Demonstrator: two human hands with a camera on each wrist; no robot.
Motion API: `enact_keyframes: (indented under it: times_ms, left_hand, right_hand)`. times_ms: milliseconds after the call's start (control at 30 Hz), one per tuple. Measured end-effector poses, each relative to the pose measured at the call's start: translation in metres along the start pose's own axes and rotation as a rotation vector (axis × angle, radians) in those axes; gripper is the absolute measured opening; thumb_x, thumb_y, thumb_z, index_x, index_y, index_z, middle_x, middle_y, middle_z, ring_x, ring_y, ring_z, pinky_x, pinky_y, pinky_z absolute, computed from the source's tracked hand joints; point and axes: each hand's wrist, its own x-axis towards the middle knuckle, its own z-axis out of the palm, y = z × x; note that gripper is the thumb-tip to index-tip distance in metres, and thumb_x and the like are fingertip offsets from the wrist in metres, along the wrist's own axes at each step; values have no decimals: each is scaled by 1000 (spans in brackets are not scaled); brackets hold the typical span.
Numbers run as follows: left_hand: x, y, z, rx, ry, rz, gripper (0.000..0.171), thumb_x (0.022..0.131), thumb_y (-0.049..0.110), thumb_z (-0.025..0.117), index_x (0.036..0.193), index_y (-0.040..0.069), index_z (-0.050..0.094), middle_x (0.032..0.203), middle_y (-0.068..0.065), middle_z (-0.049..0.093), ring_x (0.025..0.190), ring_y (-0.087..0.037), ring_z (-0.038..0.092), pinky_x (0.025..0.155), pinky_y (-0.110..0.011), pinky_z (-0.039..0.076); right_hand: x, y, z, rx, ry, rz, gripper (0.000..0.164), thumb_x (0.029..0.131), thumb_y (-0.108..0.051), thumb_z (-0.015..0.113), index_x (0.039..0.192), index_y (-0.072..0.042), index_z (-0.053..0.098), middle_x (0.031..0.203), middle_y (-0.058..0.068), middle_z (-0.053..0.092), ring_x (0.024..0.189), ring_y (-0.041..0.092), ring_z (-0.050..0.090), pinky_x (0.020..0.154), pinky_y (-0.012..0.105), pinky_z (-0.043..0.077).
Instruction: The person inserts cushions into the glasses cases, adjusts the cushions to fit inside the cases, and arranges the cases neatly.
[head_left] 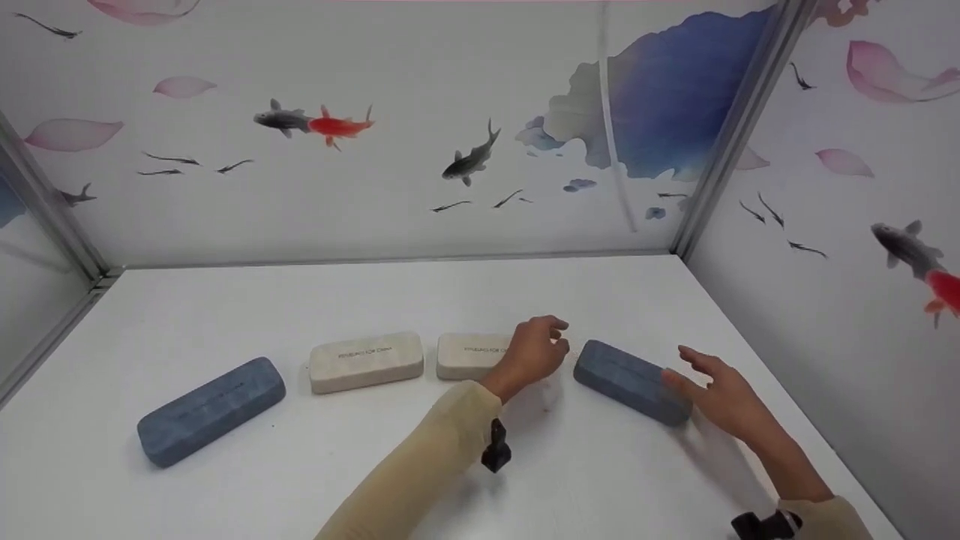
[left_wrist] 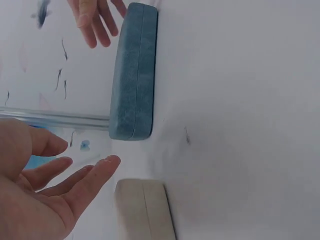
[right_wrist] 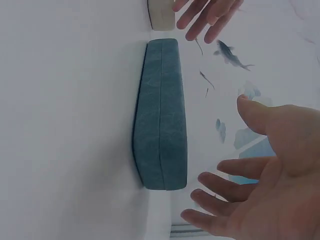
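On the right of the white table lies a closed blue glasses case (head_left: pixel 630 381), set at a slant. My left hand (head_left: pixel 534 351) hovers between its left end and a cream glasses case (head_left: pixel 469 356), partly covering the cream one in the head view. By the blue case's right end is my right hand (head_left: pixel 724 397), thumb and fingers spread. The left wrist view shows the left fingers (left_wrist: pixel 92 182) loosely bent, apart from the blue case (left_wrist: pixel 132 75). In the right wrist view a gap separates the right hand (right_wrist: pixel 270 185) from the blue case (right_wrist: pixel 161 115). Neither hand holds anything.
Another cream glasses case (head_left: pixel 367 362) lies left of the middle, and a second blue glasses case (head_left: pixel 212 411) slants at the far left. Printed panels wall in the white table (head_left: pixel 300 480) at the back and sides. A metal post (head_left: pixel 739 135) stands at the back right corner.
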Motion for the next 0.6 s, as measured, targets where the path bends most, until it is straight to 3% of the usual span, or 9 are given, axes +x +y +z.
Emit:
enact_keyframes:
  times_ms: [167,267,433,600]
  left_hand:
    - [1,-4,-24,57,41,41,35,102,12,53,134,1,59,131,-19,65,124,-30,61,103,-41,51]
    - [0,-9,-40,106,62,50,39,104,17,53,139,2,55,136,-18,62,129,-30,58,107,-42,49]
    - [-2,-20,-70,184,108,75,47,104,25,53,143,-1,50,143,-20,56,138,-31,51,115,-44,41]
    - [-7,-36,-97,277,149,45,53,105,29,53,148,-1,45,149,-20,51,142,-33,45,118,-45,37]
  right_hand:
    - [12,-17,8,-26,128,-119,67,100,-42,60,150,-1,42,151,25,45,139,45,42,111,64,37]
    - [22,-27,13,-30,153,-160,66,99,-42,62,150,-4,44,151,23,46,141,44,42,112,63,35]
    - [38,-43,15,-67,146,-197,67,99,-43,60,151,-4,43,154,25,41,145,46,35,115,65,30]
    - [53,-59,13,-151,59,-208,76,100,-51,55,156,-6,33,158,27,33,146,49,29,115,71,22]
